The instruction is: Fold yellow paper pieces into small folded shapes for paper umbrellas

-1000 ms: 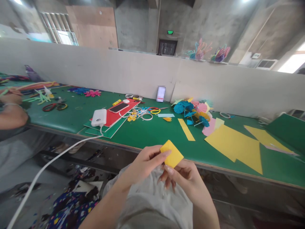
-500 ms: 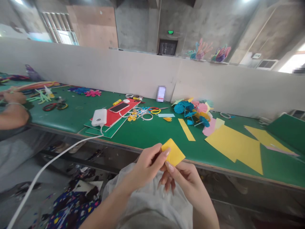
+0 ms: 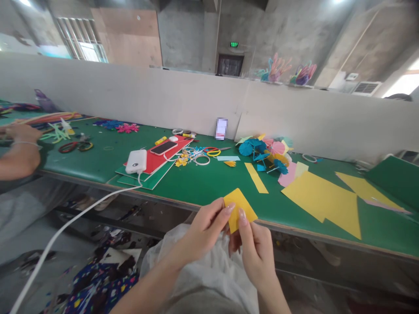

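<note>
One shared grip: left hand [image 3: 209, 223] and right hand [image 3: 258, 246] pinch a yellow paper square [image 3: 236, 204] (roughly equal-sided), one corner pointing forward, by the near edge of the green surface [image 3: 203, 183]; beyond lie paper umbrellas [image 3: 251, 147]; far left, a nozzle bottle [image 3: 67, 127], contents unclear.

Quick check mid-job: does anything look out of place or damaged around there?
Yes: dark scraps lie strewn beneath the green table, lower left, like dropped waste. A white cable also hangs off the table edge from the power bank and might snag. The held yellow paper looks undamaged.
</note>
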Demonstrator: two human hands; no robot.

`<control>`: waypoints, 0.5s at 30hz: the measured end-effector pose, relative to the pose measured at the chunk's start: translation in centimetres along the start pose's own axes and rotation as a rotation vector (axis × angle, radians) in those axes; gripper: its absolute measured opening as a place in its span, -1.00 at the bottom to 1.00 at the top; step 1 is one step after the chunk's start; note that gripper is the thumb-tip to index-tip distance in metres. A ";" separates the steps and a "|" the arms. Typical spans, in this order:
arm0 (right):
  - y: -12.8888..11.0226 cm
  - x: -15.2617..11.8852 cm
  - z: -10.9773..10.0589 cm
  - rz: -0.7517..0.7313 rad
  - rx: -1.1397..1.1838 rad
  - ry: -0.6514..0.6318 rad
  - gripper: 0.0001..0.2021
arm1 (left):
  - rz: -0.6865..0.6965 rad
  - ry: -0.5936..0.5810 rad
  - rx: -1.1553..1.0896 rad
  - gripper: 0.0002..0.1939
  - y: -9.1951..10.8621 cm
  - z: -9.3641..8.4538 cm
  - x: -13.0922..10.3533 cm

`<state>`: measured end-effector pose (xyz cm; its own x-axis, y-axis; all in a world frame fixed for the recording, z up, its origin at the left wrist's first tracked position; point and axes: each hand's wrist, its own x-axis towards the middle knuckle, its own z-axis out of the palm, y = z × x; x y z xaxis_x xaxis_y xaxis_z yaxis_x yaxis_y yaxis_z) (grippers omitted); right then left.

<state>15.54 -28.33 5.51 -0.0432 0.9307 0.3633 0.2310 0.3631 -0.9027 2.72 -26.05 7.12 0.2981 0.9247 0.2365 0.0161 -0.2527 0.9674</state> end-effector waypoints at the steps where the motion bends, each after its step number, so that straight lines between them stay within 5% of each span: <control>1: 0.1 0.0 0.1 -0.012 -0.007 0.015 -0.44 | 0.012 0.006 0.030 -0.67 0.1 0.0 0.0; 9: 0.2 -0.1 0.3 -0.046 -0.046 0.053 -0.45 | 0.081 0.076 0.132 -0.66 0.1 0.4 -0.3; 15: 0.6 0.6 1.0 -0.108 -0.113 0.172 -0.47 | 0.041 -0.022 0.105 -0.68 -0.3 0.3 -0.3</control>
<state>14.72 -27.52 4.98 0.0908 0.8618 0.4990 0.3419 0.4436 -0.8284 2.97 -26.33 6.78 0.3217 0.9069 0.2721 0.1034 -0.3193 0.9420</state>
